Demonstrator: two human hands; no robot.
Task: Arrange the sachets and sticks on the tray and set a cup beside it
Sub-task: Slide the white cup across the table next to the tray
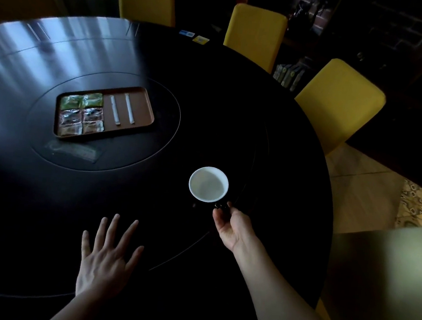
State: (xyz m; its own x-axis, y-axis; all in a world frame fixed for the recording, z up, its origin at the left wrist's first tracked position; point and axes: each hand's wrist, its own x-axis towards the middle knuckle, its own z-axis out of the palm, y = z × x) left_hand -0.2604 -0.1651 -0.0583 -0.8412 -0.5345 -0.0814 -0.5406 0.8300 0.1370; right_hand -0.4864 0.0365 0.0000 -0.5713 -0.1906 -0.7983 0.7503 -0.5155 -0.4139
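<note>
A brown tray (143, 107) rests on the dark round table, on its inner disc. Several sachets (81, 114), green, silver and tan, lie in a grid on the tray's left half. Two white sticks (122, 110) lie side by side on its right half. A cup (208, 184), dark outside and white inside, stands empty on the table to the right of and nearer than the tray. My right hand (233, 226) pinches the cup's dark handle from the near side. My left hand (105, 260) lies flat on the table with fingers spread, holding nothing.
The black round table (260, 113) has a raised inner disc (160, 142). Three yellow chairs (255, 32) stand around its far and right edge. Two small cards (194, 36) lie at the far edge. A flat clear wrapper (73, 149) lies near the tray's front.
</note>
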